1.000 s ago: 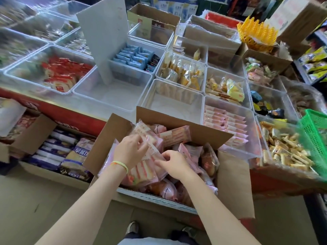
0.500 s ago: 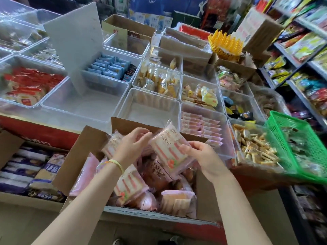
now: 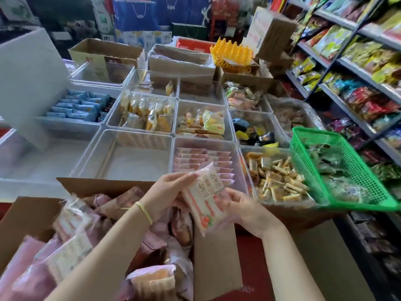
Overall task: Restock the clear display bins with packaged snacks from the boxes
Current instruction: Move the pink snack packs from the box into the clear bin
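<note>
Left hand (image 3: 167,193) and right hand (image 3: 245,208) both grip one snack packet (image 3: 206,197), held tilted above the right edge of the open cardboard box (image 3: 104,187). Left fingers pinch its upper left edge; right hand cups it from below and the right side. A yellow band (image 3: 145,211) circles the left wrist.

Packet: clear wrap, pale cake with pink stripes, red fruit picture at the lower end. Printed characters run along its face, too blurred to read.

The cardboard box below the hands is full of similar pink and brown wrapped packets, loosely heaped. Its right flap (image 3: 214,257) hangs down open.

Just beyond the hands, a clear bin (image 3: 204,164) holds matching pink-striped packets laid in rows. To its left, a clear bin (image 3: 130,157) with a bare floor. To its right, a bin of small stick-shaped snacks (image 3: 277,177). Further rows hold yellow-wrapped cakes (image 3: 147,114), mixed yellow packets (image 3: 206,122) and blue packets (image 3: 76,105).

A green mesh basket (image 3: 338,166) sits tilted at the right edge of the surface, dark packets inside. A yellow basket (image 3: 232,53) and several brown cartons stand at the back. A white panel (image 3: 28,83) leans at left.

Room: shop shelves (image 3: 358,68) along the right, stacked with bright snack bags. Blue bags (image 3: 138,14) hang at the rear. No writing there is legible.
</note>
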Tool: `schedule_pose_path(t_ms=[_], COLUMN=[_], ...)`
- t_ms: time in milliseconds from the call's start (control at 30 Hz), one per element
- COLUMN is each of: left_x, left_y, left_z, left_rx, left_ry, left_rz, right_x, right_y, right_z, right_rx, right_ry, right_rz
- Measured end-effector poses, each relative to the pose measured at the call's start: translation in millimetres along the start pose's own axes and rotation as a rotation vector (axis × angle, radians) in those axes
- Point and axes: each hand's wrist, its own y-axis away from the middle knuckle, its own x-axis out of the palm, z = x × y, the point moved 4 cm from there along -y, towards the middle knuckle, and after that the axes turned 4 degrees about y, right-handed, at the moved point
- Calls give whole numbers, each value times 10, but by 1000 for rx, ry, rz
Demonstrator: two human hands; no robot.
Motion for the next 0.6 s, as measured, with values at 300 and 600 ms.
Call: schedule_pose_path(t_ms=[300, 600], left_x=[743, 855], left_y=[-860, -1389], left_z=[257, 849], left_rx=[-18, -34], left_ry=[-44, -911], left_rz=[-282, -256], right_x=[-1158, -1610], right_y=[-325, -1146], right_z=[-259, -53], right_rx=[12, -43], right_ry=[82, 792], right_rz=[-138, -294])
